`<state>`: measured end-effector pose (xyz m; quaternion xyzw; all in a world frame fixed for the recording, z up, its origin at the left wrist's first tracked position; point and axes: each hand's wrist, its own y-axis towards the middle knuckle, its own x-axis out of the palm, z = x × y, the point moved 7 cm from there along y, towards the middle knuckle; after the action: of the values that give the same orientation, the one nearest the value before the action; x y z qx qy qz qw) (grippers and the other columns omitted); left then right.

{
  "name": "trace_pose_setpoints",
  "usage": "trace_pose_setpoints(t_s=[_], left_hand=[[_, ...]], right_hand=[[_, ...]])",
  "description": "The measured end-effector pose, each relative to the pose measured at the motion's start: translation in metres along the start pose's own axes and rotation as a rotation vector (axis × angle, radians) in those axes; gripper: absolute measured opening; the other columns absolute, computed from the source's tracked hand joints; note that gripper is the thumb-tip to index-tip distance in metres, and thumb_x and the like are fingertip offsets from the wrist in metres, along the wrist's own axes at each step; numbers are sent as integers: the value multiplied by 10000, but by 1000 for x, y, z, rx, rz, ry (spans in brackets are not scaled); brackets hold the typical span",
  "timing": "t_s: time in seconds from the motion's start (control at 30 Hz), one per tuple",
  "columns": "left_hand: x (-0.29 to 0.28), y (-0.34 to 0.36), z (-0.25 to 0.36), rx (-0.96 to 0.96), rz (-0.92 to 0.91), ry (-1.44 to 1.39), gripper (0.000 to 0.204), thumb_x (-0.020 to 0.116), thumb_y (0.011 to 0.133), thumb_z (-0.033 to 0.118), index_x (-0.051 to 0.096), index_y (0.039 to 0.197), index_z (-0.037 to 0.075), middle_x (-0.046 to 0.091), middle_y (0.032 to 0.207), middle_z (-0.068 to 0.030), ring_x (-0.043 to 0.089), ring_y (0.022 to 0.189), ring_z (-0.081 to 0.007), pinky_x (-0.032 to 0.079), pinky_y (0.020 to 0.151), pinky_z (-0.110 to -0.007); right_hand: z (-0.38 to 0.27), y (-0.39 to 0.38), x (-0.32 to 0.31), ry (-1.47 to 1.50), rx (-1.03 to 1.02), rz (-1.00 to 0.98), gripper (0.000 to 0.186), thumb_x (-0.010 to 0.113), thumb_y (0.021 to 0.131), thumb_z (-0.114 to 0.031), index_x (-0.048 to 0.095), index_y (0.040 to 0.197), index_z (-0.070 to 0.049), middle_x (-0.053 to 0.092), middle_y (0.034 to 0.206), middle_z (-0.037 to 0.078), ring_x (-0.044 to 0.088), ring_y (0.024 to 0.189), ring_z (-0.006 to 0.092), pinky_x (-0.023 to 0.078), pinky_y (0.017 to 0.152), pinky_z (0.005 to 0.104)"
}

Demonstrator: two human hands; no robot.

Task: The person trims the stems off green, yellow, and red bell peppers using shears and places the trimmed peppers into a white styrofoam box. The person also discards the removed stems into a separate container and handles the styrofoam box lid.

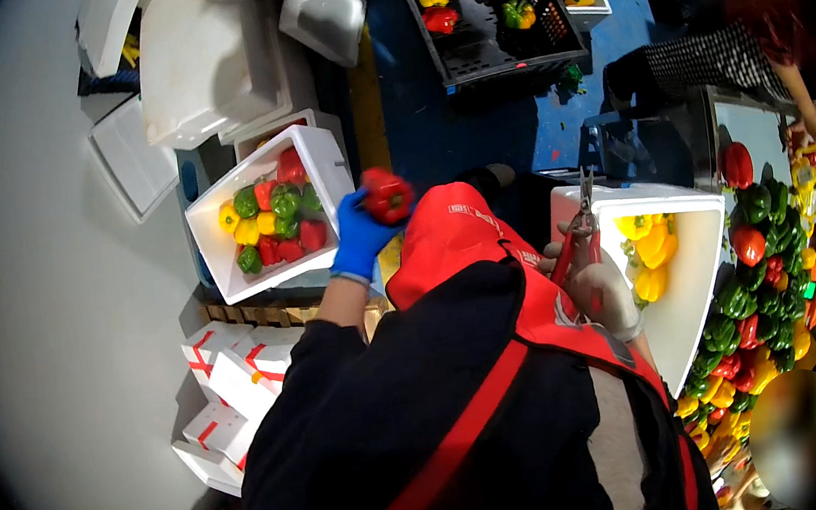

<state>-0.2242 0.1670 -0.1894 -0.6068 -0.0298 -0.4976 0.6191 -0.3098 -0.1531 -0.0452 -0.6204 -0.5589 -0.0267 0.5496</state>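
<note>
My left hand (358,238), in a blue glove, is closed around a red bell pepper (386,195). It is beside a white foam box (329,163) that holds red, green and yellow bell peppers. My right hand (606,295), in a pale glove, grips a pair of red-handled snips (564,255) with the metal jaws pointing away from me. Just right of that hand stands another white foam box (696,267) with several yellow bell peppers (651,245) inside. The palm side of my right hand is hidden.
A heap of mixed peppers (736,303) covers the table on the right. Beyond it a person in a checked garment (708,60) reaches in; another is at lower right. A black crate (517,63) with a few peppers sits ahead. Foam boxes (205,66) are stacked at left.
</note>
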Motion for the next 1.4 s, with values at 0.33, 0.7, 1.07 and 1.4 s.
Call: trace_pose_setpoints(t_s=[0.33, 0.7, 1.07, 1.4], left_hand=[[-76, 61, 93, 327, 78, 937, 411, 515, 949, 305, 542, 1282, 64, 597, 1230, -140, 557, 1119, -273, 439, 983, -415], [352, 60, -269, -520, -1030, 1192, 424, 508, 962, 251, 477, 1341, 62, 614, 1142, -147, 625, 1004, -254, 503, 891, -347], [239, 95, -488, 690, -2218, 2905, 682, 589, 829, 276, 340, 1450, 146, 310, 1442, -285, 381, 1263, -538, 274, 1033, -653], [238, 89, -502, 720, -2092, 3025, 616, 661, 809, 295, 413, 1345, 124, 424, 1336, -238, 518, 1131, -460, 456, 920, -535]], right_hand=[[-13, -24, -49, -274, -322, 249, 635, 598, 681, -9, 425, 1291, 32, 539, 953, 60, 543, 838, 150, 465, 756, 267], [51, -94, -114, 87, -607, 912, 639, 610, 676, -4, 443, 1293, 0, 524, 867, 53, 523, 751, 141, 466, 687, 273], [80, -112, -85, 227, -716, 1469, 715, 666, 660, -54, 412, 1324, 26, 572, 1090, 162, 555, 1034, 223, 440, 917, 309], [110, -111, -74, 155, -537, 1590, 788, 712, 651, -175, 383, 1356, -50, 576, 1143, 207, 589, 1057, 345, 466, 909, 373]])
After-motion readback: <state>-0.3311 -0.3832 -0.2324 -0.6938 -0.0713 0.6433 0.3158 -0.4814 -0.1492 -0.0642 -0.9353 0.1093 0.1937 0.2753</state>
